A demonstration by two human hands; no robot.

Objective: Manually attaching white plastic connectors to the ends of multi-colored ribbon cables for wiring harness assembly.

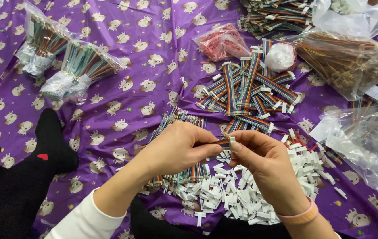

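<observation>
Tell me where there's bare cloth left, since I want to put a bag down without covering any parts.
Freest is the purple cloth between the two wire bags at left and the red bag. A smaller patch lies left of the loose wires, beside the black socks. Around both hands, the white connectors and ribbon cables crowd it.

Both hands' fingers (238,146) pinch ribbon cable (221,142) above white connectors (242,194).

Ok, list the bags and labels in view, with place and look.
Two clear bags of multicoloured wires, upper left.
Small clear bag of red parts, top centre.
Large clear bag of brownish wires with a white label, upper right.
Crumpled clear bag, right edge.
</observation>
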